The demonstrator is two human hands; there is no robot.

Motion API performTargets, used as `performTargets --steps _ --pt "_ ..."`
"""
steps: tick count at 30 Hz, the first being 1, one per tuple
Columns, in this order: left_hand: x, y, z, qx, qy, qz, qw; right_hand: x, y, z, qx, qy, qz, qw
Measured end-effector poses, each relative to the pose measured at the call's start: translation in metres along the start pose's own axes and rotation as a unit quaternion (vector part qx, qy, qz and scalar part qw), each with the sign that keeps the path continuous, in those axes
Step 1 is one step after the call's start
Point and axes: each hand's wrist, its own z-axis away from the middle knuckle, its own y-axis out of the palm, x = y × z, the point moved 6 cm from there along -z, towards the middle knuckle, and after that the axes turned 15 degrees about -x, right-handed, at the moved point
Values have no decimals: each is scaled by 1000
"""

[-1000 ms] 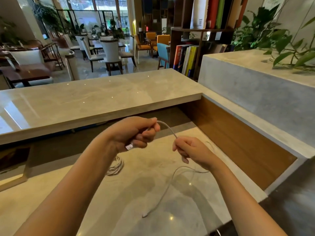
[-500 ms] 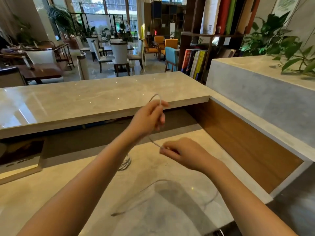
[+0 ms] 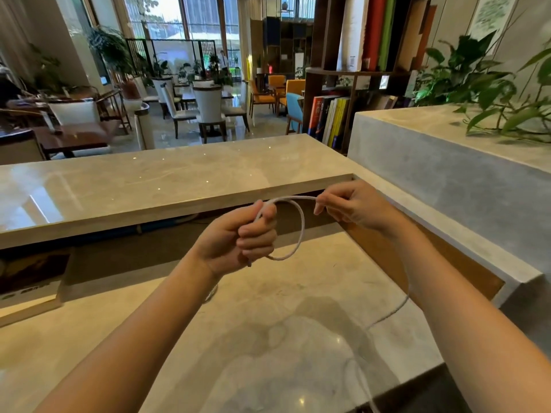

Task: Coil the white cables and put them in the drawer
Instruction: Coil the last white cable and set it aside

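Observation:
My left hand (image 3: 244, 236) is closed in a fist around a white cable (image 3: 300, 231), which curves out of it in one round loop. My right hand (image 3: 351, 205) pinches the same cable at the top of that loop, up near the underside of the upper counter. The loose tail hangs behind my right forearm and trails over the lower desk (image 3: 268, 338) toward its near edge. A second white cable, coiled (image 3: 212, 292), lies on the desk and is mostly hidden behind my left wrist. No drawer is in view.
A marble upper counter (image 3: 149, 186) runs across in front. A wooden side panel (image 3: 387, 257) and a grey concrete planter ledge (image 3: 447, 180) with plants close the right side. A dark framed board (image 3: 26, 281) leans at the left. Bookshelves and café furniture stand beyond.
My right hand has risen from low over the desk to the top of the loop, right of my left hand. One full loop has formed. The tail was drawn right across the desk.

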Motion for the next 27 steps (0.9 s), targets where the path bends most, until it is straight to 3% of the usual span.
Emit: performTargets --steps 3,6,9,10,13,16,17,18,19,20,22,23,25,27 --pt "-15 0 2 -39 96 48 993 -38 12 17 -8 53 -23 998" --pt "-29 -4 5 -60 142 96 983 -72 35 39 -5 92 2 996" --pt "-36 -18 3 -166 221 5 961 -83 68 53 38 78 88 992" --pt "-38 -24 3 -231 249 -78 937 -78 79 56 64 53 126 989" --pt "-39 -36 4 -373 300 -347 807 -40 102 55 112 -94 249 957" --pt "-35 -35 2 -390 287 -581 654 13 93 51 47 -255 261 930" --pt "-32 -37 2 -384 268 -636 613 29 84 49 16 -293 244 924" --pt "-29 -40 2 -378 237 -669 594 41 73 46 -9 -315 226 922" --pt "-26 -45 4 -370 194 -674 609 49 62 41 -26 -322 212 922" --pt "-20 -50 5 -355 142 -640 667 54 52 34 -34 -316 204 926" --pt "-8 -50 11 -282 56 -489 823 54 38 19 -18 -272 197 942" --pt "-5 -47 13 -244 38 -410 878 50 36 11 0 -245 194 950" --pt "-2 -41 16 -182 20 -269 945 39 37 1 26 -207 200 957" --pt "1 -34 15 -121 -2 -151 981 26 45 -1 34 -191 241 951"
